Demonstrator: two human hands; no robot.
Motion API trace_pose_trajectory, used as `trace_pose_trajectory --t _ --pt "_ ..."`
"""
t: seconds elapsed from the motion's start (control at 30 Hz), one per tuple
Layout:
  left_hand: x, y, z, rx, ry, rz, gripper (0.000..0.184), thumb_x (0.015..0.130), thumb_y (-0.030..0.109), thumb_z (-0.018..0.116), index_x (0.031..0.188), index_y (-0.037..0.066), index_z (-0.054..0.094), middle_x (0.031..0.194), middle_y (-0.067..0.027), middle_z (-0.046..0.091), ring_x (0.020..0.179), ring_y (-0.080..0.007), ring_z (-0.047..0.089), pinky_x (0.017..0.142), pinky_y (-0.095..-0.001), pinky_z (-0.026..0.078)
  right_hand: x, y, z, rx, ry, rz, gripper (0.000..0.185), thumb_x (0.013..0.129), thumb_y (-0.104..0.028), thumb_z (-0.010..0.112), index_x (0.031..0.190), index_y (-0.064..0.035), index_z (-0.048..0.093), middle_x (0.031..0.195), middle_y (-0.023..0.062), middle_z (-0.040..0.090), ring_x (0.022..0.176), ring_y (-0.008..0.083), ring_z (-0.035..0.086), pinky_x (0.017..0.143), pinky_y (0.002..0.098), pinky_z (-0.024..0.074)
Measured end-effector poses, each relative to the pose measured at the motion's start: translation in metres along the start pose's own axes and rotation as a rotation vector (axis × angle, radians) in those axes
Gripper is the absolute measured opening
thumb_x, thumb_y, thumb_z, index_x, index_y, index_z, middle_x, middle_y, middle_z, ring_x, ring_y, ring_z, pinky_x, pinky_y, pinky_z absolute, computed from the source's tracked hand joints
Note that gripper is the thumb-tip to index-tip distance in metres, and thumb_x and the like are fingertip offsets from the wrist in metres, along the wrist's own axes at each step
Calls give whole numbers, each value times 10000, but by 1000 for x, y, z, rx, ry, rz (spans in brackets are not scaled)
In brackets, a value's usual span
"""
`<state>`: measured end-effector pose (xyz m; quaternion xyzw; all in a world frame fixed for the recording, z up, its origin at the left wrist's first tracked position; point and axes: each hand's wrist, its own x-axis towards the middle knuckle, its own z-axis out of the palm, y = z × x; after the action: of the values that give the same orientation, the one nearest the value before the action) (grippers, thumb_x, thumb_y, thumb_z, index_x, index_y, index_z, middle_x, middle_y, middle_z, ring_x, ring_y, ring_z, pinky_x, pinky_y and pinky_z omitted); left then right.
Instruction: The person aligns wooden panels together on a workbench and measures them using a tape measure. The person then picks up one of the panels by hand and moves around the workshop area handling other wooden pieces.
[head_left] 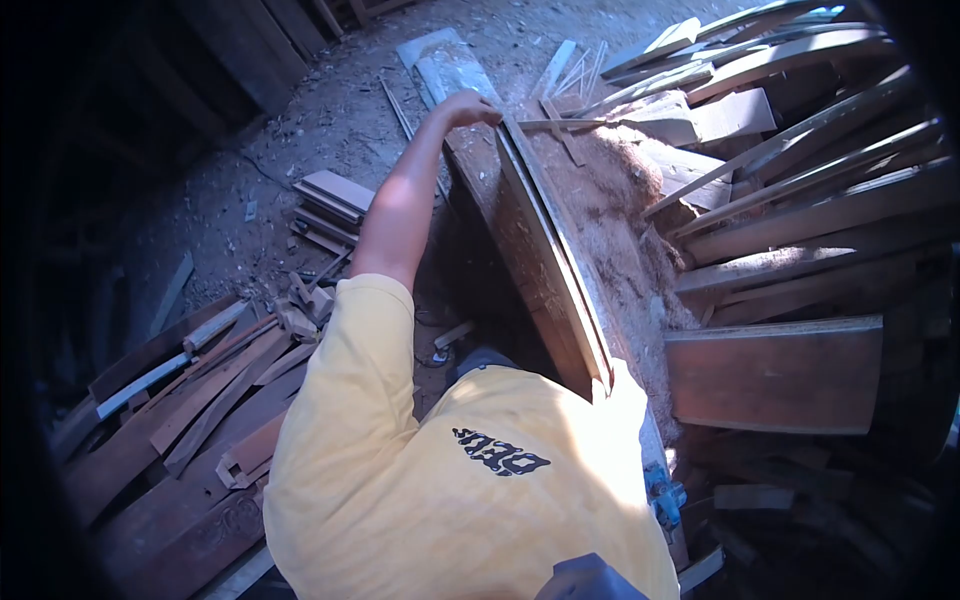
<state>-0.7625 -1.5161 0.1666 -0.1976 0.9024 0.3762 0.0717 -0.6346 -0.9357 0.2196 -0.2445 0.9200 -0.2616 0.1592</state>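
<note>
A long wooden plank (555,255) stands on edge along a workbench, running away from my body. My left hand (472,108) reaches forward to its far end, with the fingers closed over the top edge. The near end of the plank meets the bright right side of my yellow shirt (470,480). My right hand does not show; the overlit right sleeve and body cover that area. Beyond my left hand lies a pale, dusty board (445,65).
Scrap boards (215,390) pile up at left, with a small stack of planks (335,195) nearby. Sawdust (620,190) heaps right of the plank. Curved timbers (800,190) and a wide brown board (775,375) crowd the right. A blue metal part (663,495) sits near my right side.
</note>
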Motion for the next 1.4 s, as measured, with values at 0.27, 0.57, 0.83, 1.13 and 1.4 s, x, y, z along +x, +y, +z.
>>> trace_pose_trajectory --t 0.27,0.57,0.83,1.13,1.4 --pt "4 -26 6 -348 -72 -128 341 914 396 681 1104 129 775 974 19 751 621 -97 418 567 -288 363 7 16 8 -59 34 28 308 886 -289 710 1138 -124 644 882 187 693 797 387 695 708 432 544" --pt "-1 -35 42 -855 -100 41 264 914 334 738 1106 153 761 937 80 671 709 -30 419 650 -209 347 27 4 -1 -186 -57 222 378 828 -364 775 1026 -62 662 769 180 674 687 384 661 641 442 523" --pt "42 -53 58 -1120 -376 311 211 919 122 706 1117 75 763 1082 -26 657 1052 -124 595 917 -270 477 38 -12 5 -556 -69 430 390 834 -320 790 968 0 612 792 234 679 727 425 665 642 458 505" --pt "51 -46 55 -1082 -401 410 204 888 153 736 1085 116 775 1022 -14 674 992 -128 577 873 -269 449 48 -14 -2 -518 -200 634 369 851 -283 778 1032 -5 618 912 221 718 857 385 710 731 418 533" --pt "40 -37 41 -949 -251 446 213 847 211 724 1002 69 694 971 -42 642 912 -162 557 809 -302 448 56 -33 1 -498 -234 696 383 870 -252 728 1122 14 615 925 218 708 816 398 675 732 423 524"
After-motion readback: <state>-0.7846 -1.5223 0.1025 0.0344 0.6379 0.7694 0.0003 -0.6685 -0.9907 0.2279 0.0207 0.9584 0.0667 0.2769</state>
